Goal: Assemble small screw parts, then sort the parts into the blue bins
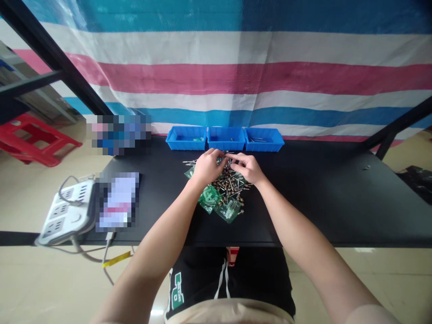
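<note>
A loose pile of small brass-coloured metal parts and thin silver pins (pixel 229 182) lies on the black table in front of me. Small green plastic bags (pixel 209 198) are mixed into it, and a green bag with pale, tube-like pieces (pixel 230 209) lies at its near edge. My left hand (pixel 208 167) is over the far left of the pile, fingers bent and closed; whatever is between them is too small to make out. Close beside it, my right hand (pixel 248 168) touches the far right of the pile, index finger stretched toward the left fingertips and thumb apart.
Behind the pile three blue bins stand in a row: the left bin (pixel 186 145) with a greenish piece, the middle bin (pixel 226 144), the right bin (pixel 265 146) with thin pins. A power strip (pixel 69 211) and a blurred-out object (pixel 119 200) are at left.
</note>
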Demonstrator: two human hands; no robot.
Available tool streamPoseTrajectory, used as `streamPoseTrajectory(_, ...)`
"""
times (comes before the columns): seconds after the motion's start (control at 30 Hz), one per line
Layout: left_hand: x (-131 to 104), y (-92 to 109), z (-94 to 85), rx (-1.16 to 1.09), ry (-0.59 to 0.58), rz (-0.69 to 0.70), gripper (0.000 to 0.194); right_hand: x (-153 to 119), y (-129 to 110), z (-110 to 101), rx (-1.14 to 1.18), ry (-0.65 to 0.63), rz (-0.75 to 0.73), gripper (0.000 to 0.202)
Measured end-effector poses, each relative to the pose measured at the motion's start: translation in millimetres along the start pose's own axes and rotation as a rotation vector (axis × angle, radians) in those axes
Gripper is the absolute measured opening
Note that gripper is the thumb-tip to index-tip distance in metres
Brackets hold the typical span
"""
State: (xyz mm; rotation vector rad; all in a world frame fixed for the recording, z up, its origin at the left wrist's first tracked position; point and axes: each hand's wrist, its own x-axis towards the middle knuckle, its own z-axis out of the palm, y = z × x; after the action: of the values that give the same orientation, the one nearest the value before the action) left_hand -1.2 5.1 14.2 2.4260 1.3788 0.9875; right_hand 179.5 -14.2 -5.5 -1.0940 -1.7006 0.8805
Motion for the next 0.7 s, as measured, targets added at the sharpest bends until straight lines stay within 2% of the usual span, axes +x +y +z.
streamPoseTrajectory(0.2, 0.2, 1.9, -0.8, 0.022, -0.03, -0.032, 0.019, -0.4, 0.6, 0.1, -0.025, -0.001, -0.029, 0.042)
streamPoseTrajectory(0.53, 1.0, -3.9, 3.7, 0.001, 0.017, -0.038, 0.017, 0.2, -1.8, 1.2, -0.176, -0.01, -0.129, 0.046)
streamPoseTrajectory(0.7, 2.0, -9.2, 6.7, -0.011, 0.081, -0.05, 0.016, 7.9, -1.6, -0.2, -0.384, 0.056, -0.198, 0.047)
